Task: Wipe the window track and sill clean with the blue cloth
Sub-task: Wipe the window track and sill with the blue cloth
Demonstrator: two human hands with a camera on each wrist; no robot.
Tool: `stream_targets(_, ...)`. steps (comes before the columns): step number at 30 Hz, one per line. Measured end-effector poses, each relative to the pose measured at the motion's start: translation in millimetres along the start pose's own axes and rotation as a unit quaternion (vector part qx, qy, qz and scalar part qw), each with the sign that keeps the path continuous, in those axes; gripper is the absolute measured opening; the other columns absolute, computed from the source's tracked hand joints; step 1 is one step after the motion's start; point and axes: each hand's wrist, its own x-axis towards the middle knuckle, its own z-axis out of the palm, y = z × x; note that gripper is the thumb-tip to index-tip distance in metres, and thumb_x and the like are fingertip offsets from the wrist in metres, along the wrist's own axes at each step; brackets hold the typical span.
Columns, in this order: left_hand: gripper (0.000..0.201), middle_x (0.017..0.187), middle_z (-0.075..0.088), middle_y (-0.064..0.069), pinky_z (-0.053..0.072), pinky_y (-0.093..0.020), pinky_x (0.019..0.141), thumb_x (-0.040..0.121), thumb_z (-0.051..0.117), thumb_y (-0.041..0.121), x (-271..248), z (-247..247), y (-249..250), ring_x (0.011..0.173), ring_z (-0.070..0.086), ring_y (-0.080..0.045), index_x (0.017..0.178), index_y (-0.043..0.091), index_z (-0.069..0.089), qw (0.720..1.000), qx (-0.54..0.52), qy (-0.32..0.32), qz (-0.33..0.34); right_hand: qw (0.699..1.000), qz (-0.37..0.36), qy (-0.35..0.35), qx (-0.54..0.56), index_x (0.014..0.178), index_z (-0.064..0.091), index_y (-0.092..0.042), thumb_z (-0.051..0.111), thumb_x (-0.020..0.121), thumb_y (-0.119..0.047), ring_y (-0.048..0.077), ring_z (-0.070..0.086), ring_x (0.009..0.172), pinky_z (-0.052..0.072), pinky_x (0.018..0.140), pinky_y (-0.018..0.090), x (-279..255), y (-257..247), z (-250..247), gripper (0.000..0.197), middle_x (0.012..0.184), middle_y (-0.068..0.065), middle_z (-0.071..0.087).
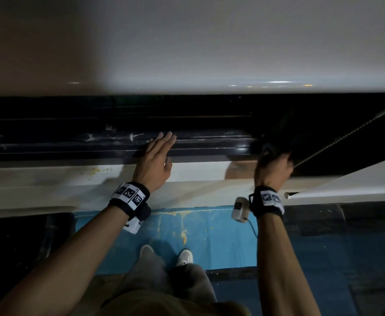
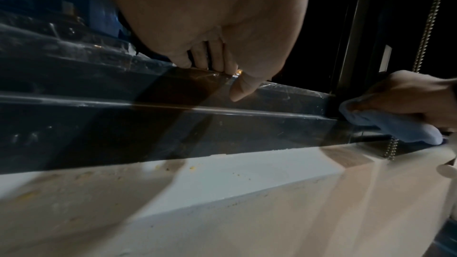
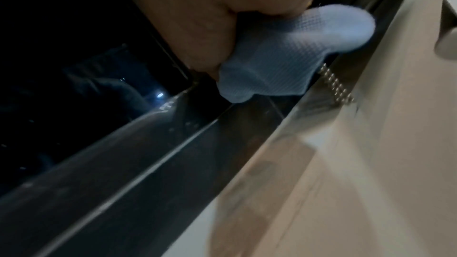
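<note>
A dark window track (image 1: 73,142) runs across the head view, with a white sill (image 1: 50,179) below it. My left hand (image 1: 157,153) lies flat on the track's front rail, fingers straight. At the track's right end my right hand (image 1: 273,165) grips the bunched blue cloth (image 3: 284,54) and presses it down into the track (image 3: 123,173). In the left wrist view the cloth (image 2: 395,126) sits at the track corner under the right hand (image 2: 405,95). White scuffs mark the track left of my left hand. Yellowish spots dot the sill (image 2: 222,173).
A beaded metal chain (image 1: 346,137) hangs slanting just right of the right hand, next to the dark window frame (image 2: 351,36). A pale blind or pane (image 1: 187,42) fills the upper view. Below are a blue floor strip (image 1: 209,236) and my shoes (image 1: 184,256).
</note>
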Motion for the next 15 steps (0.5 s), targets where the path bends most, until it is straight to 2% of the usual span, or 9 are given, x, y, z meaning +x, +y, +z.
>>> stream_targets(2, 0.068, 0.166, 0.037, 0.000, 0.025, -0.043, 0.128, 0.093, 0.058, 0.000, 0, 1, 1, 0.157, 0.026, -0.021, 0.158, 0.014, 0.042, 1.000, -0.002, 0.006, 0.000, 1.000, 0.017, 0.010, -0.014, 0.140, 0.056, 0.005, 0.058, 0.110, -0.027, 0.046, 0.061, 0.123, 0.051, 0.106, 0.048, 13, 2, 5, 0.044, 0.134, 0.033, 0.062)
stream_targets(3, 0.068, 0.166, 0.037, 0.000, 0.024, -0.044, 0.128, 0.093, 0.058, 0.000, 0, 2, 1, 0.157, 0.026, -0.021, 0.158, 0.014, 0.041, 1.000, -0.003, 0.010, 0.001, 1.000, 0.007, 0.010, -0.010, 0.139, 0.058, 0.004, 0.057, 0.109, -0.018, 0.045, 0.060, 0.126, 0.050, 0.109, 0.047, 12, -1, 11, 0.037, 0.138, 0.032, 0.061)
stream_targets(6, 0.070, 0.166, 0.036, 0.000, 0.025, -0.045, 0.127, 0.092, 0.058, 0.000, -2, 6, 0, 0.158, 0.025, -0.021, 0.159, 0.013, 0.040, 1.000, -0.005, 0.019, 0.000, 0.997, -0.069, -0.004, -0.025, 0.139, 0.062, -0.002, 0.052, 0.108, -0.004, 0.040, 0.048, 0.140, 0.043, 0.117, 0.047, -14, -13, 33, 0.034, 0.150, 0.024, 0.055)
stream_targets(7, 0.071, 0.167, 0.036, 0.000, 0.025, -0.046, 0.127, 0.092, 0.058, 0.000, -2, 7, 1, 0.158, 0.025, -0.021, 0.159, 0.014, 0.040, 1.000, -0.004, 0.021, -0.001, 0.992, -0.121, -0.019, -0.019, 0.134, 0.067, -0.004, 0.053, 0.108, -0.004, 0.038, 0.048, 0.138, 0.047, 0.113, 0.047, -26, -16, 38, 0.030, 0.147, 0.021, 0.058)
stream_targets(9, 0.072, 0.167, 0.035, 0.000, 0.024, -0.046, 0.127, 0.091, 0.059, 0.000, -4, 8, 2, 0.158, 0.023, -0.021, 0.160, 0.014, 0.039, 1.000, -0.001, 0.020, -0.003, 0.974, -0.220, -0.053, -0.026, 0.127, 0.072, -0.010, 0.052, 0.111, -0.012, 0.030, 0.051, 0.127, 0.059, 0.096, 0.041, -41, -11, 46, 0.026, 0.134, 0.016, 0.062)
stream_targets(11, 0.073, 0.168, 0.033, 0.001, 0.023, -0.045, 0.128, 0.092, 0.058, 0.000, -4, 6, 2, 0.159, 0.022, -0.020, 0.160, 0.014, 0.037, 1.000, -0.001, 0.012, 0.001, 0.960, -0.265, -0.072, -0.063, 0.129, 0.070, -0.017, 0.047, 0.113, -0.026, 0.027, 0.052, 0.123, 0.062, 0.088, 0.038, -36, -4, 45, 0.030, 0.133, 0.014, 0.063)
stream_targets(13, 0.073, 0.169, 0.032, 0.002, 0.022, -0.044, 0.128, 0.093, 0.058, 0.000, -4, 4, 0, 0.159, 0.020, -0.019, 0.161, 0.015, 0.036, 1.000, -0.002, 0.004, 0.002, 0.971, -0.230, -0.044, -0.046, 0.125, 0.073, -0.015, 0.053, 0.111, -0.031, 0.034, 0.056, 0.123, 0.059, 0.091, 0.039, -27, -1, 42, 0.029, 0.133, 0.019, 0.063)
stream_targets(15, 0.073, 0.169, 0.032, 0.002, 0.021, -0.042, 0.129, 0.093, 0.058, -0.001, -3, 3, -2, 0.159, 0.021, -0.019, 0.161, 0.015, 0.036, 1.000, -0.001, 0.003, 0.005, 0.983, -0.184, -0.002, 0.002, 0.117, 0.075, -0.009, 0.058, 0.109, -0.029, 0.035, 0.056, 0.118, 0.053, 0.094, 0.039, -31, -10, 44, 0.028, 0.127, 0.022, 0.065)
